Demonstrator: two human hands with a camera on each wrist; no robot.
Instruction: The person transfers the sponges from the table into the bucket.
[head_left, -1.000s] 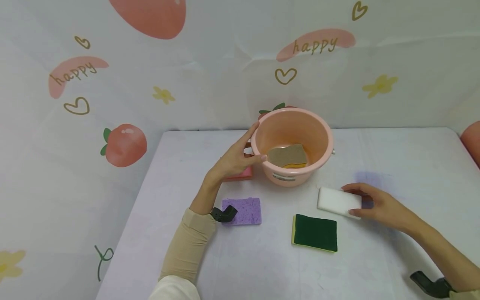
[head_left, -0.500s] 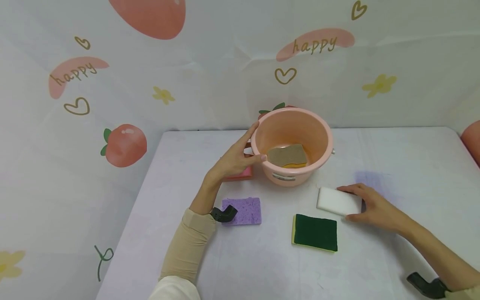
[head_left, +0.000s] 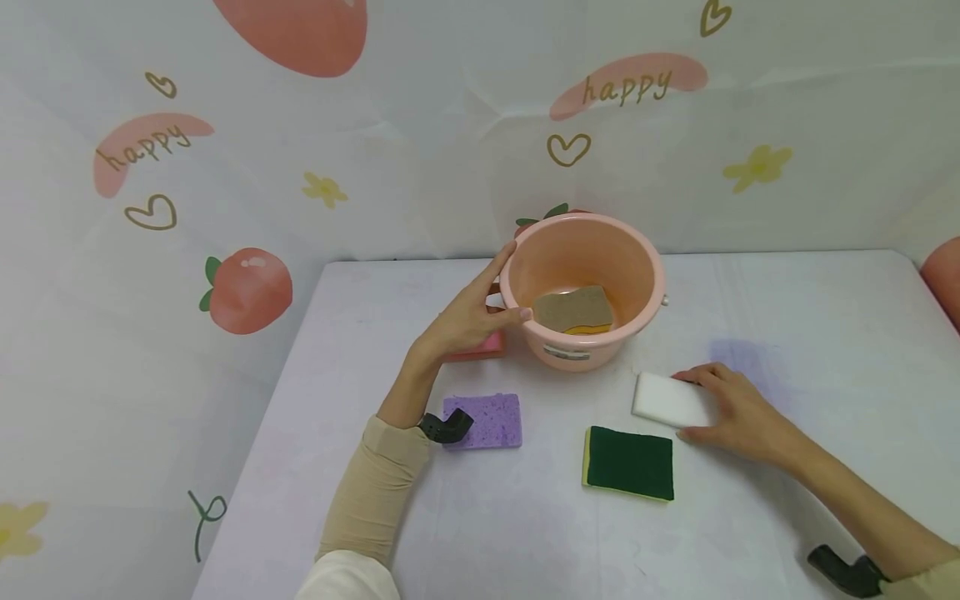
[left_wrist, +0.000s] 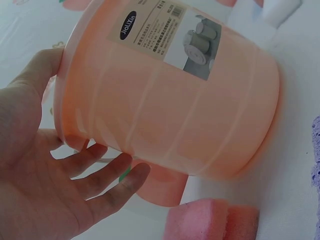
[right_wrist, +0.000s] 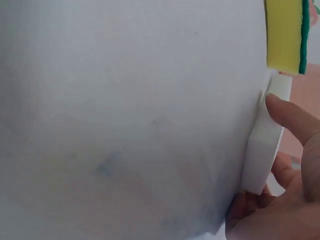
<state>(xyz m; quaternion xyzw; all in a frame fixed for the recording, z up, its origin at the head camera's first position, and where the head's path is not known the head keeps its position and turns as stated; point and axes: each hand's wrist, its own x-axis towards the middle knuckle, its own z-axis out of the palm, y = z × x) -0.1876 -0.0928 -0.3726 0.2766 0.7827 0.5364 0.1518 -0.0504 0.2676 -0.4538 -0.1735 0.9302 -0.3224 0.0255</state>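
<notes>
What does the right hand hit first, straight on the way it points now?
The white block, which sits in the grip of the right hand. Beyond it, the line seems to run to the pink bucket, though depth is hard to judge here.

At the right edge, the right hand (right_wrist: 292,202) is pinching a white block (right_wrist: 262,155). Near it, a yellow-and-green scouring sponge (right_wrist: 284,37) is lying on a white tabletop (right_wrist: 125,90), where a bluish smudge (right_wrist: 106,165) is showing. A pink surface (right_wrist: 304,95) is appearing behind.
</notes>
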